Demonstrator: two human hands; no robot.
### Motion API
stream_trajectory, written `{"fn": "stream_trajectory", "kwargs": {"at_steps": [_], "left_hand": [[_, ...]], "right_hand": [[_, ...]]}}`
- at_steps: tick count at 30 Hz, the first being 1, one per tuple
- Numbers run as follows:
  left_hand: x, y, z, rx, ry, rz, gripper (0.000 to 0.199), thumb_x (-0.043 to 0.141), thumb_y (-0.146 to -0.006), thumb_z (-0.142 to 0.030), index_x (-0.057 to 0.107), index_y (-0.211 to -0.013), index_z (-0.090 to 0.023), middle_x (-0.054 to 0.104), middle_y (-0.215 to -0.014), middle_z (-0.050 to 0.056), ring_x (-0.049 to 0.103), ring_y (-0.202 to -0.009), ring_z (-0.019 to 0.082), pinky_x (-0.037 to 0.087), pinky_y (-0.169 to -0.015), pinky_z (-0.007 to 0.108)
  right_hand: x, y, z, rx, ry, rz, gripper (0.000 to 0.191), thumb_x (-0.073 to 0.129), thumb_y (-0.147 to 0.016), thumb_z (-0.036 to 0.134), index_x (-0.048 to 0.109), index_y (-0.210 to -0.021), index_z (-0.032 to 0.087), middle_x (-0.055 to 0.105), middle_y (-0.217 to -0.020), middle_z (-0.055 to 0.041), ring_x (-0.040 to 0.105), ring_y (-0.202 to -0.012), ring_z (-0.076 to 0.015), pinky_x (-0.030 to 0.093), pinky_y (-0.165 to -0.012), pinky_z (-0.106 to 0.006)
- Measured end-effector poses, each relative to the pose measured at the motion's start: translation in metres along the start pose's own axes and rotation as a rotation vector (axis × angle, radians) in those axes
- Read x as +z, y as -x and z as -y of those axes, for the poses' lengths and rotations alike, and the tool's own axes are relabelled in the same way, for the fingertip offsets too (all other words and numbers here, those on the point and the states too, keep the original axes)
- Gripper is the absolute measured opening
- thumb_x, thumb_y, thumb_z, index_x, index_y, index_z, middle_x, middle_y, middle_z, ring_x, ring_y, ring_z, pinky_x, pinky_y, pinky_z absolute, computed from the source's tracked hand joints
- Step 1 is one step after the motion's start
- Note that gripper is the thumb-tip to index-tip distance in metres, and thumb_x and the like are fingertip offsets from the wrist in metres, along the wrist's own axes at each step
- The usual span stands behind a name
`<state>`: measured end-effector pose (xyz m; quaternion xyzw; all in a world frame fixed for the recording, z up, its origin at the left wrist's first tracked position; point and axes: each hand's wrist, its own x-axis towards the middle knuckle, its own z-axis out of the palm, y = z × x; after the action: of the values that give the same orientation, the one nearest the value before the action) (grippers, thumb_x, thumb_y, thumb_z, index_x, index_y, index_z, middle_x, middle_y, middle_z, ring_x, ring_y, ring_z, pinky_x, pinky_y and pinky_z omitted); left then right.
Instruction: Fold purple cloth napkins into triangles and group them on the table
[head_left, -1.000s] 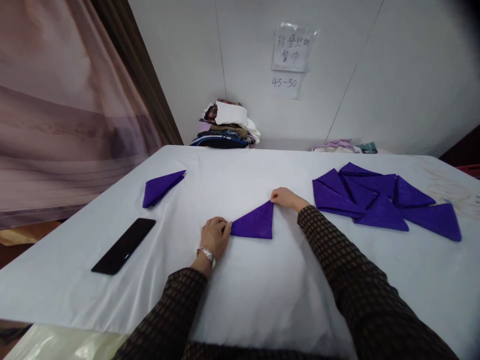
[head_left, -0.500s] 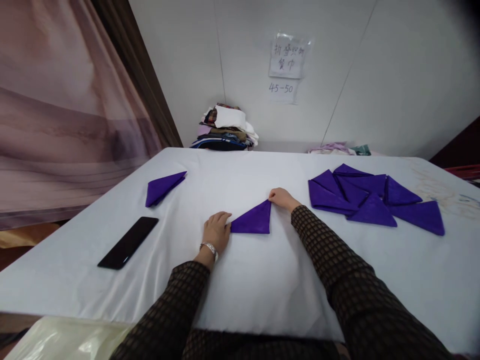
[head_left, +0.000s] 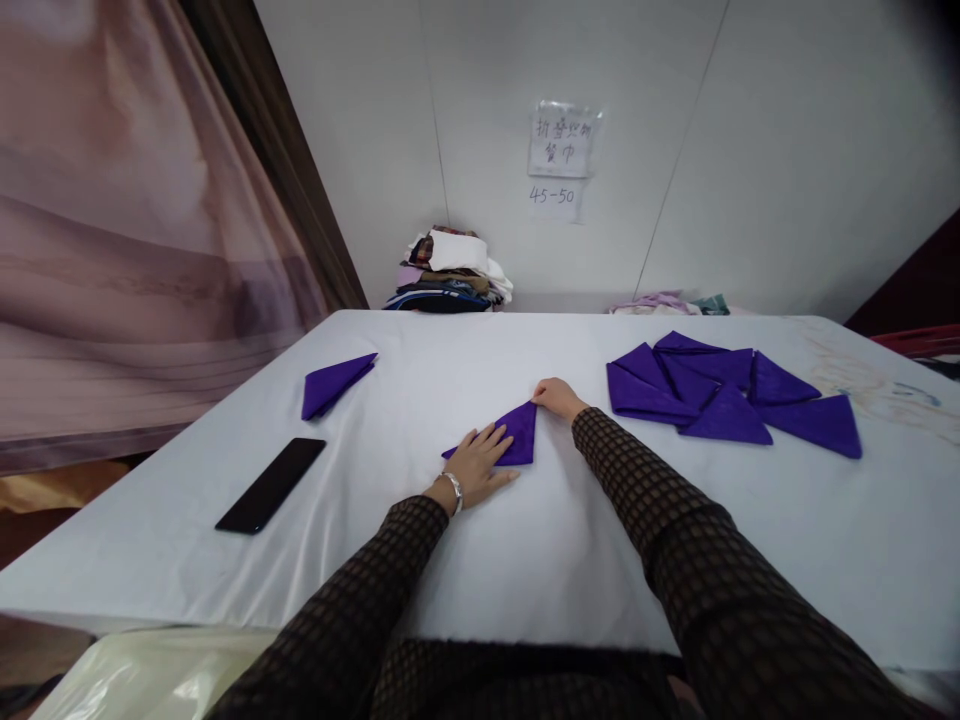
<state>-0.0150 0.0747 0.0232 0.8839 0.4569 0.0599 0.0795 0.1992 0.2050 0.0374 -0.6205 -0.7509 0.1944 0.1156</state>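
A purple cloth [head_left: 523, 437] folded into a triangle lies on the white-covered table [head_left: 570, 560] in front of me. Flat on its left part rests my left hand [head_left: 478, 467], fingers spread, a silver bracelet at the wrist. My right hand [head_left: 556, 396] pinches the cloth's top right corner between thumb and fingers. Several folded purple cloths [head_left: 724, 415] overlap in a group on the right. Another folded purple cloth [head_left: 337, 384] lies alone at the far left.
A black phone [head_left: 271, 485] lies on the table's left side. Behind the table is a stack of clothes [head_left: 450, 270], with more fabric [head_left: 664, 303] to its right. A pink curtain [head_left: 135, 250] hangs at the left. Paper signs [head_left: 561, 143] are on the wall.
My left hand has moved right, from the cloth's left tip onto the cloth, and its fingers have spread. My right hand keeps hold of the top corner. The view has shifted slightly.
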Motion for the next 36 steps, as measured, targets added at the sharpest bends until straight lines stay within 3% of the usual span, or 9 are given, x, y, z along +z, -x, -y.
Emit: {"fn": "stream_trajectory", "kwargs": {"at_steps": [6, 8, 10, 12, 15, 18, 25, 30, 36], "left_hand": [[0.003, 0.001, -0.002, -0.032, -0.018, 0.018, 0.063, 0.039, -0.087, -0.057, 0.038, -0.139, -0.022, 0.030, -0.150, 0.009, 0.021, -0.139, 0.025, 0.018, -0.112, 0.050], [0.005, 0.000, -0.002, -0.011, -0.020, -0.016, 0.059, 0.042, -0.087, -0.054, 0.040, -0.137, -0.023, 0.036, -0.147, 0.008, 0.025, -0.138, 0.026, 0.019, -0.112, 0.049], [0.008, -0.001, -0.002, 0.003, -0.024, -0.063, 0.051, 0.044, -0.088, -0.046, 0.044, -0.135, -0.025, 0.043, -0.143, 0.007, 0.028, -0.137, 0.026, 0.021, -0.112, 0.046], [0.012, -0.002, -0.002, 0.000, -0.024, -0.072, 0.046, 0.045, -0.088, -0.040, 0.047, -0.132, -0.027, 0.046, -0.140, 0.005, 0.027, -0.137, 0.027, 0.022, -0.112, 0.045], [0.013, -0.002, -0.001, -0.007, -0.015, -0.043, 0.050, 0.045, -0.086, -0.044, 0.046, -0.133, -0.028, 0.045, -0.141, 0.004, 0.022, -0.139, 0.030, 0.020, -0.112, 0.047], [0.010, -0.001, 0.000, -0.013, -0.014, -0.038, 0.058, 0.045, -0.085, -0.051, 0.040, -0.138, -0.029, 0.040, -0.144, 0.003, 0.020, -0.140, 0.029, 0.017, -0.115, 0.046], [0.010, 0.000, 0.003, -0.018, -0.025, -0.027, 0.066, 0.039, -0.087, -0.058, 0.033, -0.142, -0.022, 0.032, -0.149, 0.007, 0.025, -0.138, 0.027, 0.018, -0.114, 0.047], [0.012, 0.001, -0.002, -0.028, -0.047, -0.027, 0.064, 0.037, -0.087, -0.059, 0.033, -0.141, -0.024, 0.032, -0.149, 0.007, 0.023, -0.139, 0.023, 0.016, -0.113, 0.045], [0.010, 0.026, 0.011, -0.283, -0.011, -0.029, 0.072, 0.029, -0.088, -0.063, 0.027, -0.144, -0.018, 0.024, -0.152, 0.011, 0.017, -0.141, 0.026, 0.012, -0.113, 0.050]], "right_hand": [[0.004, 0.042, 0.038, -0.006, -0.021, -0.227, 0.043, 0.030, -0.092, 0.021, 0.056, -0.124, 0.013, 0.058, -0.125, -0.0120, 0.049, -0.117, -0.0204, 0.038, -0.096, -0.032], [0.017, 0.068, 0.063, -0.193, -0.029, -0.236, 0.044, 0.033, -0.093, 0.032, 0.050, -0.132, 0.021, 0.051, -0.135, -0.0060, 0.042, -0.126, -0.0200, 0.033, -0.103, -0.032], [0.032, 0.092, 0.086, -0.478, -0.015, -0.125, 0.051, 0.038, -0.091, 0.047, 0.042, -0.138, 0.030, 0.042, -0.143, 0.0030, 0.034, -0.132, -0.0210, 0.029, -0.107, -0.032], [0.045, 0.106, 0.100, -0.546, -0.019, -0.043, 0.061, 0.038, -0.088, 0.056, 0.032, -0.143, 0.033, 0.033, -0.148, 0.0083, 0.027, -0.137, -0.0227, 0.024, -0.111, -0.034], [0.053, 0.106, 0.101, -0.382, -0.042, 0.064, 0.066, 0.035, -0.087, 0.059, 0.027, -0.146, 0.031, 0.027, -0.150, 0.0077, 0.021, -0.139, -0.0242, 0.017, -0.114, -0.036], [0.055, 0.091, 0.087, -0.259, -0.035, 0.048, 0.068, 0.034, -0.087, 0.060, 0.032, -0.145, 0.023, 0.026, -0.151, 0.0000, 0.017, -0.140, -0.0282, 0.014, -0.113, -0.040], [0.058, 0.078, 0.062, -0.150, 0.066, -0.077, 0.076, 0.024, -0.088, 0.063, 0.034, -0.141, 0.009, 0.022, -0.151, -0.0153, 0.015, -0.140, -0.0288, 0.014, -0.111, -0.048], [0.060, 0.078, 0.058, -0.112, 0.117, -0.053, 0.072, 0.020, -0.091, 0.060, 0.031, -0.142, 0.011, 0.019, -0.152, -0.0143, 0.012, -0.140, -0.0262, 0.011, -0.109, -0.051], [0.066, 0.076, 0.054, -0.113, 0.161, -0.040, 0.075, 0.019, -0.090, 0.062, 0.027, -0.144, 0.011, 0.018, -0.153, -0.0140, 0.010, -0.141, -0.0259, 0.009, -0.109, -0.050]]}}
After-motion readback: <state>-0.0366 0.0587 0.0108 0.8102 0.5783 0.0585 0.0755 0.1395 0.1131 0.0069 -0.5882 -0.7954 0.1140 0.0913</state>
